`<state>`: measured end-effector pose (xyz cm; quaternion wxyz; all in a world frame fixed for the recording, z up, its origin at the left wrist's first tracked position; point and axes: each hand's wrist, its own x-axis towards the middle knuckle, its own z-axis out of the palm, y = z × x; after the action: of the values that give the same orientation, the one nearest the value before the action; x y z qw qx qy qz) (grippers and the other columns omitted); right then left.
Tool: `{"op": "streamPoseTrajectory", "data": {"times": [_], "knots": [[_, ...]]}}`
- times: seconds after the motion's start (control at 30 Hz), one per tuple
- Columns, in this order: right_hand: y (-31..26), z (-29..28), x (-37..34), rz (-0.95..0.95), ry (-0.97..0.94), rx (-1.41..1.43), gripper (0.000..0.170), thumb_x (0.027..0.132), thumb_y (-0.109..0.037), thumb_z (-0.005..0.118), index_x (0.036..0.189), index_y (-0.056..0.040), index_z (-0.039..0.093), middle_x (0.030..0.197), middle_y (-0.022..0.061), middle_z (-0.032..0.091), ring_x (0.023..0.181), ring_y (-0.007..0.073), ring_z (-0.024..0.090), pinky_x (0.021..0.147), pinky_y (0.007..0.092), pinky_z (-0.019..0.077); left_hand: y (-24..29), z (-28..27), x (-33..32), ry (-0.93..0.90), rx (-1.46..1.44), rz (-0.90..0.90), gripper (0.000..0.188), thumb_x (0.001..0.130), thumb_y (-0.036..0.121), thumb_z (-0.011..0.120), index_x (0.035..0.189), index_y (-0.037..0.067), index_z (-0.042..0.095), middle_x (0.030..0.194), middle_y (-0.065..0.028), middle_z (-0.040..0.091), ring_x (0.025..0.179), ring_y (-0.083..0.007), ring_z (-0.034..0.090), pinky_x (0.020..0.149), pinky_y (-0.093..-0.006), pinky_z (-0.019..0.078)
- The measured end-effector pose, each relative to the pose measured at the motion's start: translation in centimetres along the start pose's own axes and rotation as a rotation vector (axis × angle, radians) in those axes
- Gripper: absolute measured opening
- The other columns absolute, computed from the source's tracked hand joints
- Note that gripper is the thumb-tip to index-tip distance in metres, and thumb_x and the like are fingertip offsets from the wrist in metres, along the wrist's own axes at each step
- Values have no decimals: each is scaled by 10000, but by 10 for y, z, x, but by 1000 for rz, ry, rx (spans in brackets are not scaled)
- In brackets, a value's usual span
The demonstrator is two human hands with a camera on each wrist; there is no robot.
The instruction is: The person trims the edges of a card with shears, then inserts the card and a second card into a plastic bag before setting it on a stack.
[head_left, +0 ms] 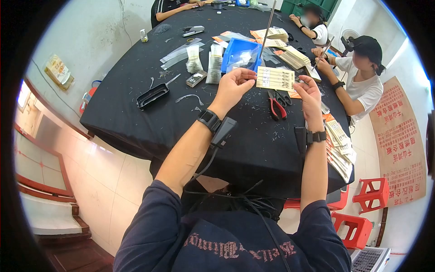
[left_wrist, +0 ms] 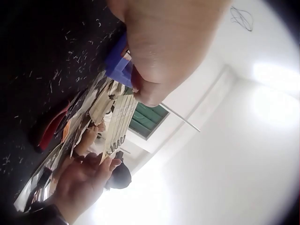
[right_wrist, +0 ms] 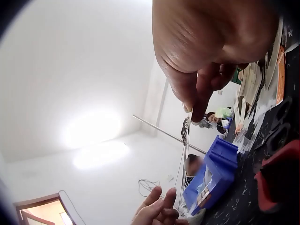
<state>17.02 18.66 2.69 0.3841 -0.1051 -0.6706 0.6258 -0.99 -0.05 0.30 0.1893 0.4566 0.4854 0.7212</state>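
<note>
My left hand (head_left: 234, 88) pinches the left edge of a cream card (head_left: 275, 78) with thumb and fingers. The right hand (head_left: 310, 97) pinches the card's right end. Printed lines run along the card, and several dark hook-like shapes (left_wrist: 117, 144) sit in a row near its right end in the left wrist view. The card is held up above the black-covered table and appears nearly edge-on in the right wrist view. Just below it lie red-handled pliers (head_left: 277, 108) and black-handled scissors (head_left: 284, 97). A blue bin (head_left: 232, 53) stands behind the left hand.
Stacks of cards (head_left: 297, 58) lie beyond the bin; more cards (head_left: 340, 147) line the right edge. A metal rod (head_left: 268, 25) rises beside the bin. Leftward are a black tray (head_left: 152, 95), bundled strips (head_left: 194, 59) and a stapler (head_left: 193, 31). Other people sit around the table.
</note>
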Motion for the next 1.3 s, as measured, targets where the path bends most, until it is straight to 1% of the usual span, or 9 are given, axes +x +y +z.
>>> {"op": "streamPoseTrajectory", "data": {"times": [0.07,0.27,0.37,0.47,0.6,0.9,1.0,1.1,1.3], "knots": [[0,0,0,-13,-8,-13,327,854,-24,669,1145,-6,520,881,55,662,847,90,611,809,212,454,0,-1,0,-3,40,2,237,878,49,614,1108,-9,593,1047,-91,653,956,-120,618,870,-245,480],[-4,0,-1,-37,-10,-9,323,856,-28,672,1143,-10,525,881,46,656,840,83,605,801,212,454,-2,-3,0,3,188,10,225,872,46,615,1090,-8,608,1013,-70,661,895,-115,626,809,-241,497],[-5,0,-1,-38,-11,-12,326,856,-30,675,1145,-10,526,883,43,654,841,82,604,797,210,452,0,-2,-1,11,295,43,201,876,87,620,1044,-19,648,945,-61,683,811,-102,632,740,-233,502],[-5,-1,-1,-39,-24,-18,327,856,-28,673,1147,-10,526,879,37,650,837,78,601,790,210,452,0,-2,-3,-43,379,16,217,850,170,637,899,-34,692,761,-80,693,656,-107,617,631,-244,490],[-5,0,-2,-27,-40,-24,320,858,-24,670,1145,-14,528,865,25,642,822,73,593,781,209,449,-5,-2,-3,-148,492,-89,261,841,242,625,851,-1,719,685,-76,679,626,-115,616,594,-254,464],[-5,0,-2,-31,-66,-21,301,861,-24,667,1132,-25,536,855,13,636,812,67,583,777,202,438,-15,-7,1,-168,285,-307,239,858,220,660,893,-4,738,753,-58,700,670,-100,616,648,-241,484],[-4,0,-2,-28,-61,-14,299,861,-27,668,1130,-28,539,855,9,635,810,64,579,776,202,435,-7,-5,-2,-100,132,-396,226,857,188,678,928,-20,729,792,-61,699,702,-98,609,657,-240,476],[-5,0,-2,-37,-91,-17,300,861,-31,670,1132,-32,542,859,6,635,811,60,574,773,204,432,-3,-5,-2,-75,107,-453,230,847,170,696,943,-38,720,826,-64,697,722,-96,601,666,-242,470],[-4,-1,-2,-28,-92,-24,303,863,-36,667,1140,-32,543,871,8,636,823,60,572,780,203,428,-1,-6,-3,-129,250,-361,216,845,170,701,959,-13,721,820,-43,692,735,-87,602,678,-232,465]]}}
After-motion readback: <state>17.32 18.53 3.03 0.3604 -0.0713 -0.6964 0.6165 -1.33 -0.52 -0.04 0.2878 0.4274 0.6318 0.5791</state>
